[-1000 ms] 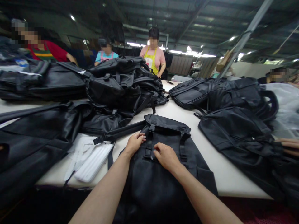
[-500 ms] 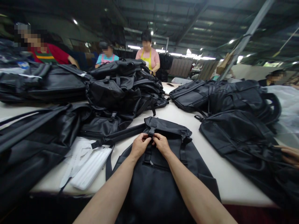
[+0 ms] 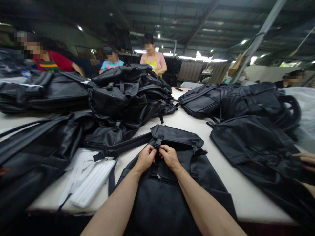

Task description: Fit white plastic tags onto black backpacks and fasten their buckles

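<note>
A black backpack lies in front of me, its top flap folded over toward me. On the flap's left side hangs a black plastic buckle on a strap. My left hand pinches the strap end just under this buckle, thumb against forefinger. From the other side my right hand pinches at the same place, closed in the same way. The fingers partly hide the strap between them. A second buckle strap dangles at the flap's right side, untouched.
Black backpacks are heaped on the white table at the back left and right. White packaged strips lie left of my arm. A co-worker's hand touches a backpack at right. Several people stand beyond.
Both my hands have come slightly down toward me, just below the buckle, which shows more plainly now. The view has shifted a little.
</note>
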Demonstrator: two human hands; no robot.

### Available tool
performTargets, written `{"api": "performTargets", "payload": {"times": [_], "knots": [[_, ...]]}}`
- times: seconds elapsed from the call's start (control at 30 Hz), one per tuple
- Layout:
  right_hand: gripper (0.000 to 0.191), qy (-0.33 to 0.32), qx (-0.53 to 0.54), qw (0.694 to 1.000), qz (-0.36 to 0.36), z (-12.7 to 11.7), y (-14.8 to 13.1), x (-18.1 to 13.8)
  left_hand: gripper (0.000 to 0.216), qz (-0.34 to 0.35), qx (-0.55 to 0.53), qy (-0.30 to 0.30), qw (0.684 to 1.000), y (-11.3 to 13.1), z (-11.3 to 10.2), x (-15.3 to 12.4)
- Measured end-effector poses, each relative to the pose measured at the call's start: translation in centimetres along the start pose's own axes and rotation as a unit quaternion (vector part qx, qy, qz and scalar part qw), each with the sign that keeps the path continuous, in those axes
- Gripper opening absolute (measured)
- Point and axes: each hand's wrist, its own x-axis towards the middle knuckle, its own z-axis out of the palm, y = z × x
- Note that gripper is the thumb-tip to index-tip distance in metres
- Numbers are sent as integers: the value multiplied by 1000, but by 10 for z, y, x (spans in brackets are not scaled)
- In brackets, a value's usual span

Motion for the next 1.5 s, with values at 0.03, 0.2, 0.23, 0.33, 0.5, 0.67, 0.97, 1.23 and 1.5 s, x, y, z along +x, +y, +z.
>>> {"api": "performTargets", "payload": {"times": [0.03,0.2,0.23,0.33,0.5,0.67,0.97,1.23,1.5], "knots": [[17,-4,7,1000,3,1,0,0,16,-2,-5,5,1000,-1,0,1],[15,36,43,998,13,7,1,1,16,-10,-39,-15,999,-3,-1,3],[16,43,50,998,16,8,1,1,19,-12,-45,-22,999,-2,-1,3],[20,63,65,996,27,9,-1,0,23,-22,-55,-46,997,-1,-1,4],[22,73,44,996,29,6,-6,-4,17,-30,-39,-48,998,-8,3,6],[24,103,-23,994,37,8,-10,-12,15,7,25,-4,1000,-11,5,4],[29,126,-39,979,158,5,-34,-14,18,98,128,46,986,4,6,-10],[25,114,-66,986,101,1,-25,-25,28,30,75,-20,997,17,-2,3],[15,71,-225,968,-83,-2,-30,-40,24,-72,0,-32,997,32,4,31]]}}
